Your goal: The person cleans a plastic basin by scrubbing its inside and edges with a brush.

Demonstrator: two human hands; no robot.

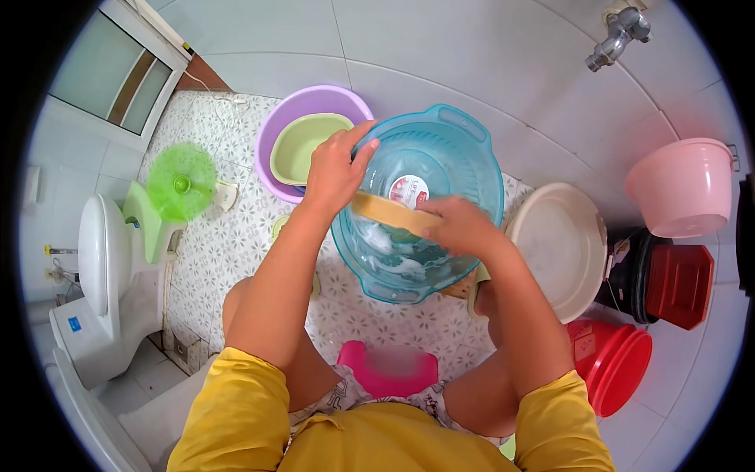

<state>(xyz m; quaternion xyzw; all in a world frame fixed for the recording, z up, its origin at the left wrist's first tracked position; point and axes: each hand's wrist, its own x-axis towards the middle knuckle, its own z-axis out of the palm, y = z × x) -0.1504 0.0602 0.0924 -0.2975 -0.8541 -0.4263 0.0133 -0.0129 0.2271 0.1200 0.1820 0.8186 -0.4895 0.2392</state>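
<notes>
A large translucent blue basin stands tilted in front of me, with white suds on its inner wall and a round label on its bottom. At its left rim, my left hand is closed on the edge, thumb toward the inside. My right hand, slightly blurred, grips one end of a long tan scrubber inside the basin. Some green shows beneath the scrubber; its underside is mostly hidden.
Behind my left hand sits a purple basin holding a light green one. A cream basin, red buckets and a hanging pink bucket line the right. Left is a toilet; a pink stool is below me.
</notes>
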